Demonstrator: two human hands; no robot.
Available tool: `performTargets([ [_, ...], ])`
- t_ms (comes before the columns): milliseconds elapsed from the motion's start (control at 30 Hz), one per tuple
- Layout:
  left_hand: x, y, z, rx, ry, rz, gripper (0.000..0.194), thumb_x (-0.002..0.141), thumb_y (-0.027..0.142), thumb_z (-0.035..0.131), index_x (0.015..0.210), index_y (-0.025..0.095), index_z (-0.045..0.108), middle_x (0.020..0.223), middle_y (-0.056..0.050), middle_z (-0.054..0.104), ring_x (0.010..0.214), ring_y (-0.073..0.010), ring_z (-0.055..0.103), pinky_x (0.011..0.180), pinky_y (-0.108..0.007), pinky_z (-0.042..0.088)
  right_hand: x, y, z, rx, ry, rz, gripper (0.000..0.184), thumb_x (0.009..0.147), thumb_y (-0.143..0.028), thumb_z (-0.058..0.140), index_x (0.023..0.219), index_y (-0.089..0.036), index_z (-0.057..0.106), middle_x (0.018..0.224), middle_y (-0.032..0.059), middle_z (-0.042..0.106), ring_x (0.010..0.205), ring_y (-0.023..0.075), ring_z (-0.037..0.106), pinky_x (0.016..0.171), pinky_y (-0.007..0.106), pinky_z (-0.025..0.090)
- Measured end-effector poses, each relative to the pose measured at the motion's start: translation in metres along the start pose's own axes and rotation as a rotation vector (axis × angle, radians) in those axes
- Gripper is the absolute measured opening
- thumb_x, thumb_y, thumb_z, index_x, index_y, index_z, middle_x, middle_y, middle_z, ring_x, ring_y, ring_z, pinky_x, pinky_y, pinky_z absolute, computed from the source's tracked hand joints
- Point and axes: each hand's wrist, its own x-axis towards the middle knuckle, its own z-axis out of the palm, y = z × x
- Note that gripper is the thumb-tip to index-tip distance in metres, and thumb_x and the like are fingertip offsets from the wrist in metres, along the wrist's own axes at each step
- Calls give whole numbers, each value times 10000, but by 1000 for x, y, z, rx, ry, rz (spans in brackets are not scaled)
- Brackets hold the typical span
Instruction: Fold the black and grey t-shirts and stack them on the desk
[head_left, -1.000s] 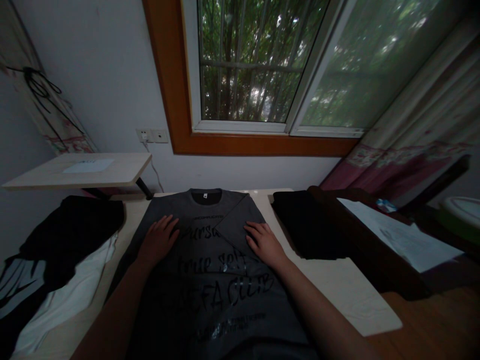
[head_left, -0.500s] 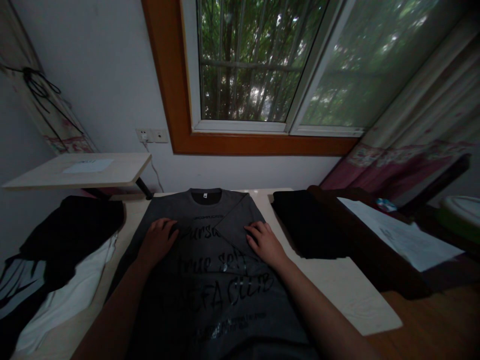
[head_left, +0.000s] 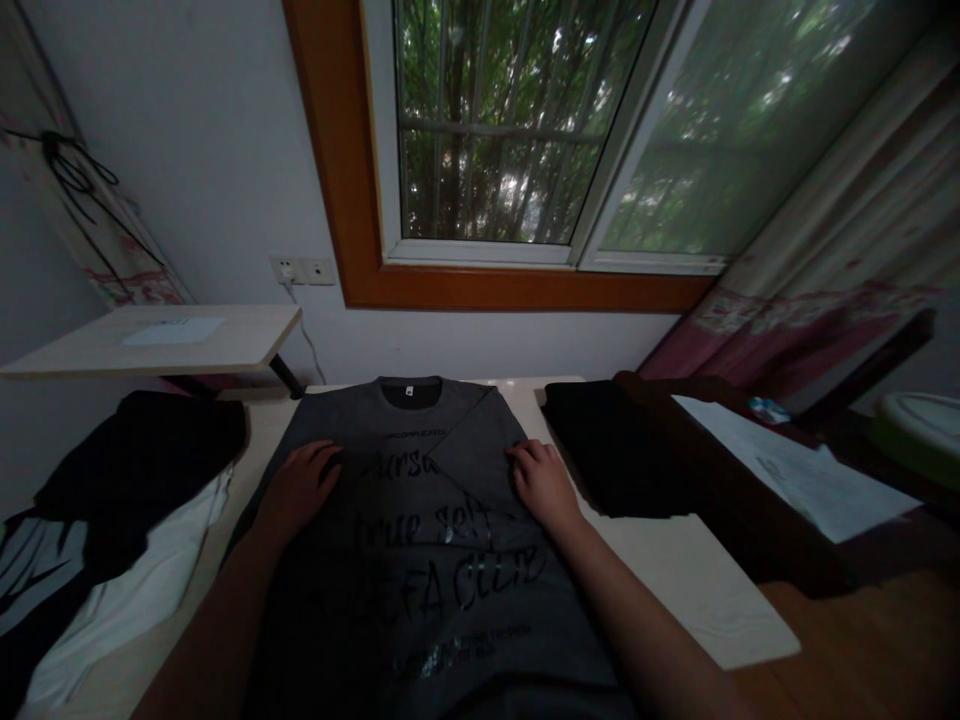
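A dark grey T-shirt (head_left: 420, 550) with black glossy lettering lies face up on the pale table, its collar toward the window. Its right sleeve is folded inward over the chest. My left hand (head_left: 304, 482) rests on the shirt's left chest, fingers stretched out and holding nothing. On the opposite side, my right hand (head_left: 541, 482) lies at the folded sleeve's outer edge, fingers spread and slightly bent on the cloth. The shirt's lower end runs out of view at the bottom.
Black garments (head_left: 150, 450) and a white one (head_left: 142, 600) lie at left, below a small raised shelf (head_left: 255, 345). Folded black cloth (head_left: 615, 450) sits to the right. Beyond it is dark furniture with a paper sheet (head_left: 795, 470). A window (head_left: 517, 150) is ahead.
Both hands have slid outward across the shirt, the left hand to the left and the right hand to the right. The shirt stays about the same.
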Motion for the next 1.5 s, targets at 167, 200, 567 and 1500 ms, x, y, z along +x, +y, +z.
performTargets([
  [167,-18,-32,-10,121,74,-123,363,939,346,464,1181,198,691,1240,-107,671,1171,-274,598,1091,-440,417,-3,1,-7,-156,-2,107,363,958,-168,506,1282,-242,652,1296,111,578,1098,285,516,973,400,442],
  [200,-23,-37,-12,152,93,-156,362,931,339,469,1179,194,690,1233,-113,669,1172,-280,596,1087,-443,414,-4,0,-8,-173,0,120,376,961,-170,504,1307,-244,631,1315,111,562,1102,277,516,964,390,444],
  [567,-52,-42,-30,-11,-29,-448,491,936,412,444,1349,163,541,1283,-143,651,1161,-297,621,985,-399,472,-22,-2,-22,-245,-184,362,441,1041,-449,425,1436,-258,469,1200,105,595,786,187,681,601,274,450],
  [1500,-148,29,-56,-326,-387,-396,427,926,464,424,1248,263,618,1303,-70,706,1198,-268,669,1084,-434,479,92,16,-9,-461,-329,60,324,1068,-315,327,1296,-212,534,1209,155,593,971,249,705,733,304,514],
])
